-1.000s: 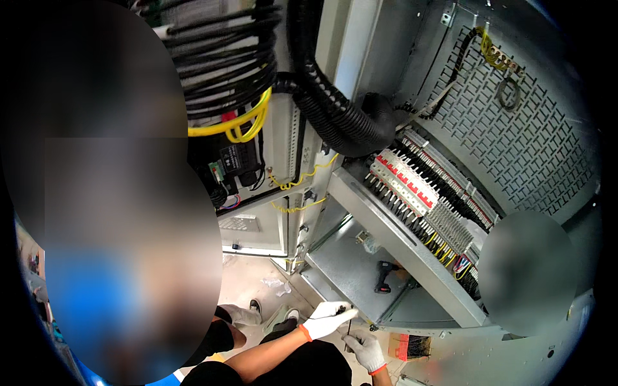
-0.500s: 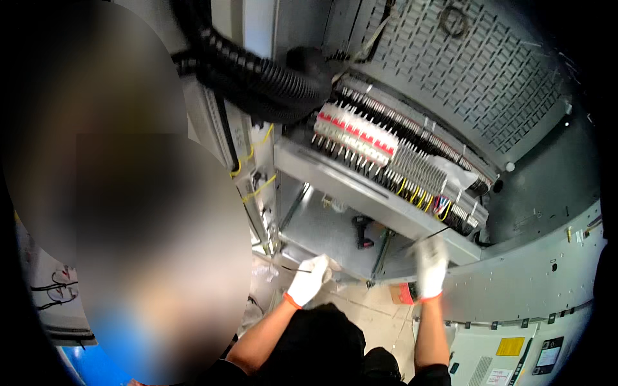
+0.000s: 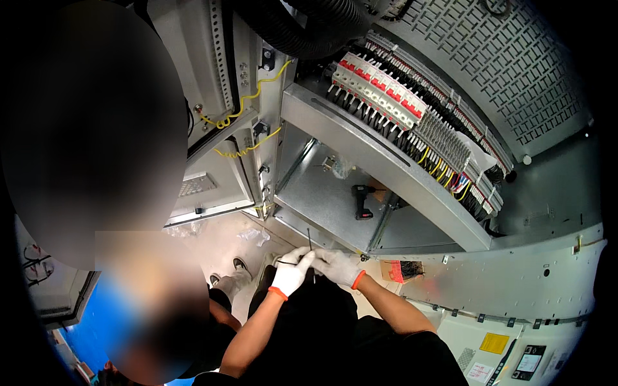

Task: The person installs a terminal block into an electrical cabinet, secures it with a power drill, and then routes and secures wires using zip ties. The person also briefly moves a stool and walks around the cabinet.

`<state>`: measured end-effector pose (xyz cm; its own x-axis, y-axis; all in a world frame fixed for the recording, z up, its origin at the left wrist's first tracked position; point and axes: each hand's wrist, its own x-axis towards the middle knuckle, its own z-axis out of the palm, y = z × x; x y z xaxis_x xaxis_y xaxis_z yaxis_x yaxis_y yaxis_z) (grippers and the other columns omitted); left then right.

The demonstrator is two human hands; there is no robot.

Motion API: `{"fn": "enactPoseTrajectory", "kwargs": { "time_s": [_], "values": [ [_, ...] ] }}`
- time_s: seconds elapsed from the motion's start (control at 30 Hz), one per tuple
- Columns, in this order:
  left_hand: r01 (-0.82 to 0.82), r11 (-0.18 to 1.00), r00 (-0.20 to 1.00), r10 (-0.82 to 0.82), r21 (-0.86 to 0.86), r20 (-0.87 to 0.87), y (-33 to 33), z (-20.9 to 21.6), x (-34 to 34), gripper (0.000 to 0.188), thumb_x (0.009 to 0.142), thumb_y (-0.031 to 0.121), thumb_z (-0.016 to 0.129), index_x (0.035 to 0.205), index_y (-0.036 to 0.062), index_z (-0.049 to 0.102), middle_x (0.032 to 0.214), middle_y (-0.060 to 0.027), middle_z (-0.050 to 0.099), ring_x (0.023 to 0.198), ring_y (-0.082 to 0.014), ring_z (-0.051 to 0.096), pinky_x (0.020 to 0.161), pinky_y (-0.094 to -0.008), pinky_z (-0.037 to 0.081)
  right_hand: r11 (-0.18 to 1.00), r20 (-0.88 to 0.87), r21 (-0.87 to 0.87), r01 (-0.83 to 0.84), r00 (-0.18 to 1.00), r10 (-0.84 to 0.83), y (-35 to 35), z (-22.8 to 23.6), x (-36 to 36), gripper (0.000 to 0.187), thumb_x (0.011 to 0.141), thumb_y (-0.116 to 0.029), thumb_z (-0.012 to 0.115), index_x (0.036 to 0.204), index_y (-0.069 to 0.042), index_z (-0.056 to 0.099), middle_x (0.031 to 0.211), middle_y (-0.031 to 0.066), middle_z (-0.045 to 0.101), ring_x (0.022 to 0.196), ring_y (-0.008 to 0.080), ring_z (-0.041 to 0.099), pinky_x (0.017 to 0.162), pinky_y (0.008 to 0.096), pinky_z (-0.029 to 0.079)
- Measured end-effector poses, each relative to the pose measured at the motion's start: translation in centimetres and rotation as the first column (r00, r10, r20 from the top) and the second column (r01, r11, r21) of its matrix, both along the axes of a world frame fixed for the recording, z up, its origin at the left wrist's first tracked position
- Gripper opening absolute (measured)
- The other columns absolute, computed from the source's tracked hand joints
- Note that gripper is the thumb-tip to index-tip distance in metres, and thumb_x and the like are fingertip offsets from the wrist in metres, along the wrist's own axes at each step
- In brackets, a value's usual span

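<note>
My left hand (image 3: 290, 274) and my right hand (image 3: 336, 265), both in white gloves with orange cuffs, meet in front of my body with fingers closed. A thin black strip (image 3: 287, 262) sticks out on the left side of my left hand. Between the hands a slim dark rod (image 3: 309, 239) points upward, its upper end free; it appears to lie in my right fingers. Its kind and the part inside the gloves cannot be made out. Beyond the hands, a grey metal cabinet frame (image 3: 386, 172) carries a row of breakers (image 3: 378, 90) with red switches, well apart from them.
A black cordless drill (image 3: 362, 202) lies on the cabinet floor near a clear plastic bag (image 3: 341, 168). Yellow coiled wires (image 3: 241, 152) hang by the open door at left. A red box (image 3: 394, 271) stands on the floor. Another person's leg (image 3: 233, 283) is close at left.
My right hand has come left from below the breaker row with the slim dark rod and joined my left hand. The left keeps its black strip. The view has shifted.
</note>
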<state>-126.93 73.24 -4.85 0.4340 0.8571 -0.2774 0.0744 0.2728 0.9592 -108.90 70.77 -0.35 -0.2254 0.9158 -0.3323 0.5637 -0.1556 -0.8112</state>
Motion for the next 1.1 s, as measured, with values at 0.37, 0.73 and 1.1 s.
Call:
{"fn": "enactPoseTrajectory", "kwargs": {
  "time_s": [0.37,0.73,1.1],
  "values": [
    [-0.265,0.936,0.960,0.231,-0.232,-0.161,-3.8,-3.0,3.6,0.030,0.100,0.026,0.068,0.099,-0.0035,0.073,0.083,-0.0069,0.072,0.077,-0.0135,0.063,0.074,-0.0295,0.051,0.864,-0.359,-0.461,-0.202,0.933,0.027,-1.0,-6.3,4.3,0.028,0.103,-0.028,0.056,0.096,-0.002,0.066,0.077,0.0045,0.062,0.068,0.0151,0.060,0.065,0.0314,0.050],
    [-0.056,0.987,0.991,0.036,-0.153,-0.129,-2.3,-0.6,7.5,0.024,0.099,0.020,0.064,0.095,-0.0024,0.072,0.069,-0.0068,0.067,0.064,-0.0123,0.060,0.061,-0.0322,0.048,0.818,0.310,-0.523,0.240,0.947,-0.080,-2.6,-20.8,18.2,0.079,0.088,-0.016,0.060,0.157,0.001,0.026,0.078,0.0148,0.072,0.059,0.0200,0.065,0.056,0.0350,0.055],
    [0.372,0.894,0.926,-0.375,0.250,-0.040,-4.1,9.5,9.6,0.023,0.099,0.024,0.062,0.097,0.0020,0.070,0.081,-0.0208,0.068,0.075,-0.0390,0.067,0.065,-0.0421,0.051,0.695,0.371,-0.511,0.506,0.859,-0.353,-0.5,-22.1,24.5,0.098,0.082,-0.010,0.053,0.163,-0.002,-0.001,0.090,0.0214,0.068,0.070,0.0249,0.067,0.061,0.0376,0.051]
  ]
}}
